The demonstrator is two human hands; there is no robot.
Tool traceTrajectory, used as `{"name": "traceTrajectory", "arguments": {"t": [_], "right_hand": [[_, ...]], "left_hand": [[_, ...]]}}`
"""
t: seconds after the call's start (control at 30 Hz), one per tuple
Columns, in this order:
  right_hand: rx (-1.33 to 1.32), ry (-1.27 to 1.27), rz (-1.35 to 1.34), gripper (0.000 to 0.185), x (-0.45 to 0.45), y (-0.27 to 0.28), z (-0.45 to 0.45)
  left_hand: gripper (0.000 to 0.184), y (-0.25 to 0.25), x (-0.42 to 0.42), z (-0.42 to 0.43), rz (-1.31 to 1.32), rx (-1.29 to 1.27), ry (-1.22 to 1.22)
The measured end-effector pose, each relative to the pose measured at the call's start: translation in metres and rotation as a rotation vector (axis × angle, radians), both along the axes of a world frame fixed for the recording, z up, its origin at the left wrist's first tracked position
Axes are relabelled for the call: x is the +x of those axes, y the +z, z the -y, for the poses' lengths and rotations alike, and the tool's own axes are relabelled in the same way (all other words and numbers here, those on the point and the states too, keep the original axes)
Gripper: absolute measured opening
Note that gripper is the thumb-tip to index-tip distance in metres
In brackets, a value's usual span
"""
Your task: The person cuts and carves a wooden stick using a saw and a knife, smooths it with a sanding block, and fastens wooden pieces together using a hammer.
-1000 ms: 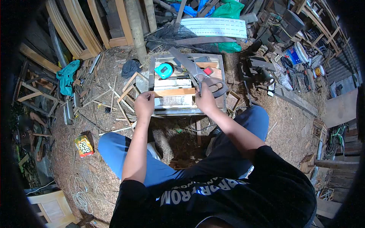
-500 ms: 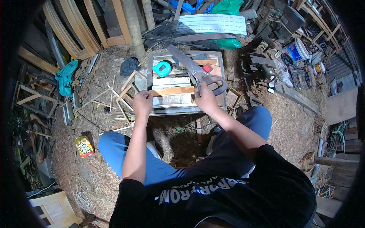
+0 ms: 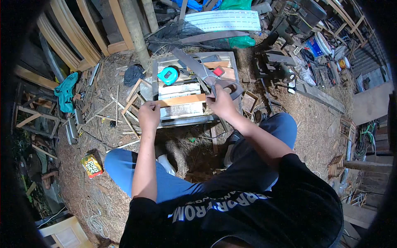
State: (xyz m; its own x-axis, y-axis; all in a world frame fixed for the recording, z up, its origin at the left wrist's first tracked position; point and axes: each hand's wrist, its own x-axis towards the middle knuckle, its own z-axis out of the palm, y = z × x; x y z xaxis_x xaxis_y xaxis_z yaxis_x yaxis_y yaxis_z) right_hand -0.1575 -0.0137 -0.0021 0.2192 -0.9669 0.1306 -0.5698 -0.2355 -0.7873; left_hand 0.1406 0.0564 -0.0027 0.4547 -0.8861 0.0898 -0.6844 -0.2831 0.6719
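Note:
A narrow wooden strip point(image 3: 182, 100) lies crosswise over the near part of the low slatted bench point(image 3: 188, 122). My left hand point(image 3: 149, 115) pinches its left end. At the other end, my right hand point(image 3: 221, 103) is closed, its fingers around a small dark piece that I cannot make out. Close behind the right hand rests a handsaw point(image 3: 194, 65). Its blade points to the far left and its handle is partly behind my fingers. A turquoise tape measure point(image 3: 168, 75) sits beyond the strip, and a small red object point(image 3: 218, 71) lies beside the saw.
Wood offcuts point(image 3: 131, 97) and a black plastic bag point(image 3: 134, 75) lie left of the bench. A yellow snack packet point(image 3: 92, 165) is on the ground near my left knee. A dark metal machine point(image 3: 278, 68) stands at the right, near a paint bucket point(image 3: 320, 44).
The view has shifted slightly, so the bench and surroundings appear farther left. Both hands keep their places at the strip's ends.

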Motion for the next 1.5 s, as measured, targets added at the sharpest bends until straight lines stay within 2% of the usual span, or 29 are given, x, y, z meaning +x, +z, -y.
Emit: {"name": "traceTrajectory", "arguments": {"t": [0.1, 0.2, 0.3, 0.4, 0.5, 0.8, 0.9, 1.0, 1.1, 1.3, 1.5], "right_hand": [[0.104, 0.047, 0.030, 0.047, -0.002, 0.008, 0.000], [-0.094, 0.125, -0.134, 0.052, -0.003, 0.009, 0.004], [-0.182, 0.260, -0.123, 0.052, -0.005, 0.007, 0.006], [-0.245, 0.292, -0.215, 0.047, -0.006, 0.000, 0.008], [-0.237, 0.282, -0.248, 0.043, -0.005, -0.008, 0.010], [-0.214, 0.298, -0.271, 0.048, -0.007, -0.005, 0.009], [-0.145, 0.296, -0.284, 0.041, -0.006, 0.002, 0.008], [-0.164, 0.320, -0.295, 0.048, -0.006, 0.006, 0.007], [-0.224, 0.363, -0.256, 0.047, -0.007, 0.006, 0.009], [-0.172, 0.333, -0.270, 0.043, -0.003, 0.006, 0.008], [-0.226, 0.272, -0.180, 0.050, -0.010, 0.007, 0.016]], "left_hand": [[0.022, 0.011, -0.003, 0.000, 0.070, 0.058, -0.039], [0.031, 0.019, -0.010, -0.002, 0.237, -0.034, -0.058], [0.040, 0.022, -0.010, -0.001, 0.336, -0.163, -0.141], [0.040, 0.037, -0.014, -0.006, 0.330, -0.127, -0.302], [0.037, 0.032, -0.009, -0.005, 0.318, -0.041, -0.341], [0.031, 0.023, 0.000, -0.001, 0.330, -0.070, -0.385], [0.031, 0.025, -0.003, -0.002, 0.279, -0.048, -0.374], [0.030, 0.025, -0.001, -0.003, 0.260, -0.056, -0.400], [0.029, 0.025, -0.002, -0.003, 0.275, -0.056, -0.404], [0.041, 0.016, 0.004, -0.002, 0.230, -0.154, -0.443], [0.055, 0.018, 0.005, -0.001, 0.153, -0.095, -0.404]]}}
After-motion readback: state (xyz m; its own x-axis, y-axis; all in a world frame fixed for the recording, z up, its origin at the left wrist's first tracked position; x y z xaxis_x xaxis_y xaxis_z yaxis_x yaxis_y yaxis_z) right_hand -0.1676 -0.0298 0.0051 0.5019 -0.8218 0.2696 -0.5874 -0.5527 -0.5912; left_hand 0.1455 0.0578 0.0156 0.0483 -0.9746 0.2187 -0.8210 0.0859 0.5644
